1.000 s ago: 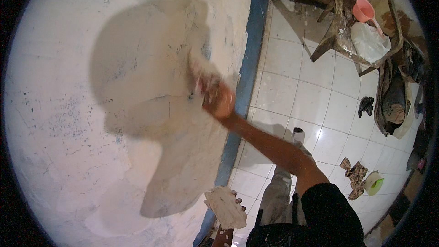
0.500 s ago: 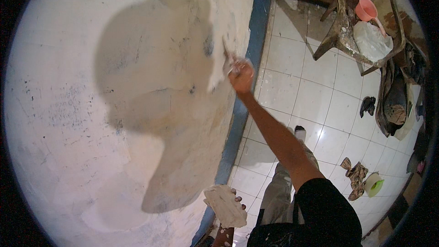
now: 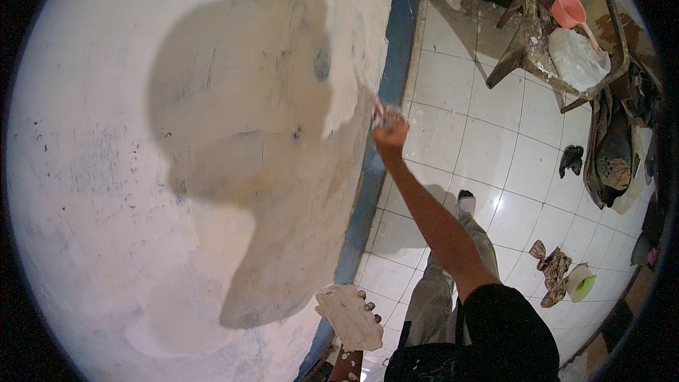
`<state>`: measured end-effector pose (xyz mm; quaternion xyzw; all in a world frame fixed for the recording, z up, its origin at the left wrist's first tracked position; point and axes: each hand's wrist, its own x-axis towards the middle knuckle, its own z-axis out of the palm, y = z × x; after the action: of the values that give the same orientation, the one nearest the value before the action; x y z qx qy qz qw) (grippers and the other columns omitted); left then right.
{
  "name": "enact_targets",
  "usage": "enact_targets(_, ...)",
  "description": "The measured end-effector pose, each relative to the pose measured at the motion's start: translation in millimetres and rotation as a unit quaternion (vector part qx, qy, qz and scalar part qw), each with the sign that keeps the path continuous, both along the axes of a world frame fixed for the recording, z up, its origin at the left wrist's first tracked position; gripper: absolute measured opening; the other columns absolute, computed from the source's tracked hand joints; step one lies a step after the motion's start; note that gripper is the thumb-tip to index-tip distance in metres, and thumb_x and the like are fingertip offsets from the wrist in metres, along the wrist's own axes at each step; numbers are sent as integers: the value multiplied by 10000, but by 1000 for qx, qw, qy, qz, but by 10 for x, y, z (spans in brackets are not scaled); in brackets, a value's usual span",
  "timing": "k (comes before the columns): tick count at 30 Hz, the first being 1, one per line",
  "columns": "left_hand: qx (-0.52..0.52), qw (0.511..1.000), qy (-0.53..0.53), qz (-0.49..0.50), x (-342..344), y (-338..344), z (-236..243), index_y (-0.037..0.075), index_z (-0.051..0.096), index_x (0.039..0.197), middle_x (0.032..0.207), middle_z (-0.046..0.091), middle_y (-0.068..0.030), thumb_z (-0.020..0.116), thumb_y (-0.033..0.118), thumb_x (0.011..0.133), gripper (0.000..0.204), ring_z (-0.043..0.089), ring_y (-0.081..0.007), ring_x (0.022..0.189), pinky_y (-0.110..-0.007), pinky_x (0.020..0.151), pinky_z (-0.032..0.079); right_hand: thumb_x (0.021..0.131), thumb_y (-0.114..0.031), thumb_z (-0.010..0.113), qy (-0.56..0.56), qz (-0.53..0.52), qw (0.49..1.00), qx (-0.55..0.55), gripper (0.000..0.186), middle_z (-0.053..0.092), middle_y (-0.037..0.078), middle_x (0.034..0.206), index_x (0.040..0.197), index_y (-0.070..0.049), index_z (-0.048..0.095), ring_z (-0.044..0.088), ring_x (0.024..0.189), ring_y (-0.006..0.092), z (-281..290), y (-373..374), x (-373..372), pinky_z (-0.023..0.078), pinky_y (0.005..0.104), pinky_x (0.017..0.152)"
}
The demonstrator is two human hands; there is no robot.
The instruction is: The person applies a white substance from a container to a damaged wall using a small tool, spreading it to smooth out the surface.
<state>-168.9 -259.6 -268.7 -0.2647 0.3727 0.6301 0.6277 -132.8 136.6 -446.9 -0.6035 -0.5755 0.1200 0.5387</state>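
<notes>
The person's right hand (image 3: pixel 390 133) is stretched out at arm's length against the wall (image 3: pixel 92 170), its fingers closed around the handle of a putty knife (image 3: pixel 371 99). The thin blade angles up and to the left from the fist and lies against the wall near the right edge of a wide patch of fresh plaster (image 3: pixel 247 170), close to the blue baseboard strip (image 3: pixel 368 184) that runs along the foot of the wall. The patch is a darker, damp beige against the paler, speckled wall around it (a few dark marks show through near its top).

Low in the view, the left hand (image 3: pixel 353 311) grips a flat board loaded with pale plaster (image 3: pixel 348 317); the fingertips curl over the board's right edge, and it is held close to the body, just beside the baseboard strip and well apart from the right hand.

Below the outstretched arm are the person's grey trousers (image 3: pixel 438 290) and one foot in a white sock (image 3: pixel 465 201) on the white tiled floor (image 3: pixel 495 148). Further off on the floor stand a wooden frame (image 3: pixel 527 49) carrying a white sack (image 3: pixel 576 56) and a pink scoop (image 3: pixel 568 8). A dark sandal (image 3: pixel 570 160) lies on the tiles, and a crumpled patterned cloth (image 3: pixel 552 269) sits just beside a small white and green tub (image 3: pixel 583 281).
</notes>
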Motion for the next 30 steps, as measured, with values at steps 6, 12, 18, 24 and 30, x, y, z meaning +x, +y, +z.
enact_targets(6,-8,1000,12,-9,49,14,30,197,432,1107,976,504,-50,355,688,737,620,487,-275,762,-491,563,422,635,-38,535,-70,16,997,-22,469,572,148,980,1099,-108,556,562,808,272,-98,-266,-422,445,384,702)
enact_targets(12,-27,999,14,40,-39,-87,-26,196,428,1109,961,505,-58,364,687,731,623,484,-274,772,-477,561,424,729,-89,507,101,349,925,-108,403,539,108,1046,1131,-102,533,497,954,278,365,-1529,-142,372,438,817)
enact_targets(18,-6,1000,17,-15,-119,-189,-129,229,431,1114,991,497,-55,363,627,771,529,473,-273,812,-514,616,415,723,-57,556,32,-13,989,-143,164,603,129,777,869,-45,630,559,768,288,-82,-280,14,453,386,670)
enact_targets(24,20,997,-32,61,5,-79,-49,243,408,1152,1042,481,-40,362,585,795,498,461,-250,827,-504,620,397,652,-71,544,202,1,969,-145,265,586,144,852,904,-50,624,528,843,320,-244,268,-228,377,420,783)
enact_targets(30,9,999,15,28,-20,-129,-76,235,402,1165,1087,479,-59,370,566,798,495,439,-250,868,-510,667,374,563,7,546,-105,13,994,-13,256,535,129,849,813,-39,582,521,844,286,361,-1022,-512,386,421,771)
